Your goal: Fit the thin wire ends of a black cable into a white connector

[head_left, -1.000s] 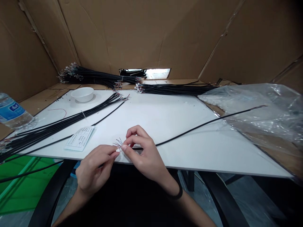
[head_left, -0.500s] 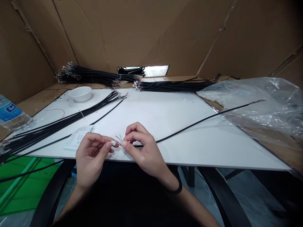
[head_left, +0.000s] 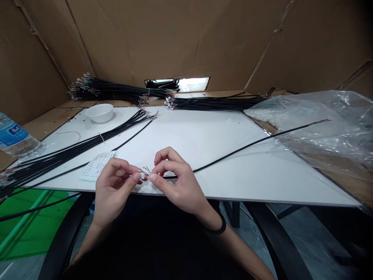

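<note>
Between thumb and fingers, my left hand (head_left: 115, 190) pinches a small white connector (head_left: 142, 176). My right hand (head_left: 179, 184) is closed on the stripped end of a black cable (head_left: 233, 151), right beside the connector. Thin wires (head_left: 147, 170) fan upward between the two hands, and a reddish wire shows at the connector. Fingers partly hide how the wires meet the connector. From my right hand the cable runs across the table to the right, its far bare-wire end lying over the plastic bag.
A bundle of black cables (head_left: 72, 155) and a printed paper slip (head_left: 97, 167) lie left. Behind are a white bowl (head_left: 100, 113), more cable bundles (head_left: 215, 103) and a cardboard wall (head_left: 163, 39). A water bottle (head_left: 17, 136) stands far left; a clear plastic bag (head_left: 323, 128) lies right.
The white connector has turned a little and sits slightly closer to my right fingertips. My left hand has shifted slightly right; my right hand keeps its grip on the cable end.
</note>
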The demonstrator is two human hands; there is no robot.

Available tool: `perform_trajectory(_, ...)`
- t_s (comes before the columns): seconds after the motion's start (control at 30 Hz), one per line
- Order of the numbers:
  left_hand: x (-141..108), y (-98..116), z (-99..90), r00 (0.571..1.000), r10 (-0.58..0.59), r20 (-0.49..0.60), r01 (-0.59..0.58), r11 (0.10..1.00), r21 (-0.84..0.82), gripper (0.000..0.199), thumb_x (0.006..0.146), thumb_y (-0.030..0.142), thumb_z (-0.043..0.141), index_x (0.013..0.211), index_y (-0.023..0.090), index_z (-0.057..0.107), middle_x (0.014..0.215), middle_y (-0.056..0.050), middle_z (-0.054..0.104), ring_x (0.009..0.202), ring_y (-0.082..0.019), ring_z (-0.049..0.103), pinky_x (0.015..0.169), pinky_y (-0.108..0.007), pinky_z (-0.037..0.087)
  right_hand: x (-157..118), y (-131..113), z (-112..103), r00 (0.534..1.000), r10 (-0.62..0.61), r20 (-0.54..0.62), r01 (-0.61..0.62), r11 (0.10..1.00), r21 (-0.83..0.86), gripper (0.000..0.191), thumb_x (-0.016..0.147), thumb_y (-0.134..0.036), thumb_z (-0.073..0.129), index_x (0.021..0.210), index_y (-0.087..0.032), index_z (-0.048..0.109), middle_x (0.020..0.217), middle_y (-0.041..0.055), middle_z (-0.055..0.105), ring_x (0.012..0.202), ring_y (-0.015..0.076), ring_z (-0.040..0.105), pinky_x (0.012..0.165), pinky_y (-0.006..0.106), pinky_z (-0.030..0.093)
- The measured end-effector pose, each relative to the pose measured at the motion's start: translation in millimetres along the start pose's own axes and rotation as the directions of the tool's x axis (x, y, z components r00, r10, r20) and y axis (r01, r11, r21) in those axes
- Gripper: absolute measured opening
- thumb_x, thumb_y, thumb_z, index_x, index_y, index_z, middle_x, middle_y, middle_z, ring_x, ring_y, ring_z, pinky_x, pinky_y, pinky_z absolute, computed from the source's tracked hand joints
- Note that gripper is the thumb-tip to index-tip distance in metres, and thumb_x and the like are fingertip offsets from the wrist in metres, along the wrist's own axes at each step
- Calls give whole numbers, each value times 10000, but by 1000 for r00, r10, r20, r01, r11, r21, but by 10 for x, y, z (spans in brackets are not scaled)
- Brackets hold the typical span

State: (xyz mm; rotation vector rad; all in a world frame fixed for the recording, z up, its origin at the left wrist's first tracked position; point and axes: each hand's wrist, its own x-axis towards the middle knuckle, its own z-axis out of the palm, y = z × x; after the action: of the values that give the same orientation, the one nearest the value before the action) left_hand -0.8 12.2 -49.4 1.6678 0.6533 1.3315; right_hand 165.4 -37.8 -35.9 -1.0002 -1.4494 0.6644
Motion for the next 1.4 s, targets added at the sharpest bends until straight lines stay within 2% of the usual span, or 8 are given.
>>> perform_trajectory(0.13,-4,-3,2,1000,-7,0,7,1000,13,219,811,198,744,836,216,528,694,19,741,556,-135,696,527,-227,595,-4,-2,-1,1000,0,8,0,1000,-7,107,800,-165,641,695,-181,649,937,33,519,801,136,547,677,277,497)
perform_trajectory(0.67,-21,14,21,999,29,-17,-29,999,-28,230,802,143,750,846,212,534,705,25,750,559,-106,685,544,-189,592,10,8,-14,998,36,56,-36,999,1,109,805,-170,634,698,-178,652,936,35,519,810,138,551,679,274,493)
perform_trajectory(0.97,-67,-23,65,994,81,-69,-77,996,53,236,785,165,765,840,217,542,720,18,754,559,-123,693,514,-211,595,12,6,-13,997,48,60,-47,999,-9,122,812,-180,636,691,-176,648,933,31,526,792,130,549,671,266,496)
perform_trajectory(1.17,-90,-35,97,991,77,-105,-72,996,50,228,782,139,761,837,219,555,724,24,752,584,-121,699,534,-206,587,14,13,-1,998,36,58,-35,999,-9,108,814,-170,628,707,-184,643,929,25,523,786,128,546,694,273,502)
perform_trajectory(1.4,-112,9,179,973,135,-185,-127,990,56,242,763,89,766,812,202,558,731,22,752,670,-127,731,607,-205,602,13,8,19,998,-9,68,9,1000,-1,127,823,-124,601,713,-184,615,905,22,527,816,137,539,704,278,484)
